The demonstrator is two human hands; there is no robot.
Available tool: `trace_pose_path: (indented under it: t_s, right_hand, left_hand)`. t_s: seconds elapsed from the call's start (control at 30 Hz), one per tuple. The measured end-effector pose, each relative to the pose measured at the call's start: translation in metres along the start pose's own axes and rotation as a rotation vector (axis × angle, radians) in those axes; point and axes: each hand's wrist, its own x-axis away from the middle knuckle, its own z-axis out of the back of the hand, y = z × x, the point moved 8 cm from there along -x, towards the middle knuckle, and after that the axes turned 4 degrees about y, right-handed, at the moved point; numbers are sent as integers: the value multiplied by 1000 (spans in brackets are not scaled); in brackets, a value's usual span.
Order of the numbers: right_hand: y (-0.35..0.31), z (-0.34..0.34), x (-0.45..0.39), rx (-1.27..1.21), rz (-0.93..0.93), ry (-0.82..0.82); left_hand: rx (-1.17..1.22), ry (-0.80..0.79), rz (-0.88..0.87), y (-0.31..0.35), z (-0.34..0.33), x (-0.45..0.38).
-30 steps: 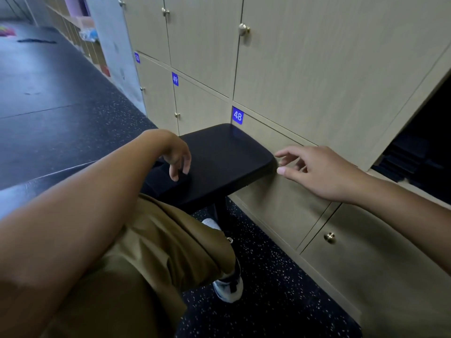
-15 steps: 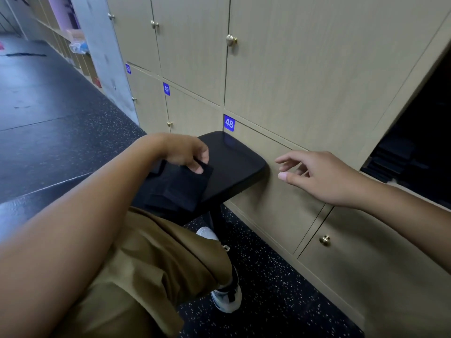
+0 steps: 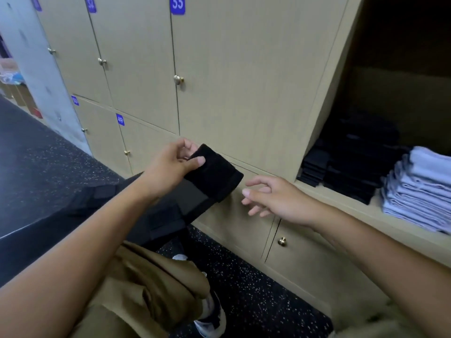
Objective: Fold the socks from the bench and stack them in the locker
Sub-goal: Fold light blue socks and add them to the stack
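Before beige lockers (image 3: 244, 69), the left hand (image 3: 170, 164) pinches a folded black sock (image 3: 214, 176); the right hand (image 3: 275, 201) hovers slack-fingered.

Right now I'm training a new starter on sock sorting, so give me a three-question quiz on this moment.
1. True or false: the left hand pinches a black sock.
2. Multiple choice: what is the right hand doing? A) gripping a door knob B) open beside the sock, holding nothing C) resting on the blue stack
3. Fill the gap: in the open locker, the black stack lies to the ____ of the light blue stack, as the camera sees it.

Key: 1 true; 2 B; 3 left.
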Motion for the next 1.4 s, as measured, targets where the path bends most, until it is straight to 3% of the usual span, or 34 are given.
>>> trace_pose_path:
  t_s: [0.1, 0.23, 0.37, 0.63, 0.9, 1.17, 1.27, 1.4]
  right_hand:
    - [-4, 7, 23, -295, -74, 21]
    - [-4, 29, 52, -727, -128, 81]
    - [2, 55, 78, -850, -91, 117]
    - [21, 94, 111, -735, -37, 393]
    - [17, 157, 126, -715, 5, 601]
    - [55, 258, 131, -726, -131, 822]
    - [58, 284, 125, -696, -151, 793]
    - [38, 292, 116, -497, -97, 611]
  left_hand:
    - [72, 19, -98, 25, -24, 18]
    - [58, -90, -275, 70, -66, 48]
    - [-6, -236, -403, 98, -106, 79]
    - [-144, -331, -592, 110, -145, 85]
    - [-102, -359, -692, 160, -180, 58]
    - [-182, -394, -705, 177, -225, 21]
    - [-126, -344, -601, 175, -237, 1]
    - [-61, -360, -479, 180, -257, -25]
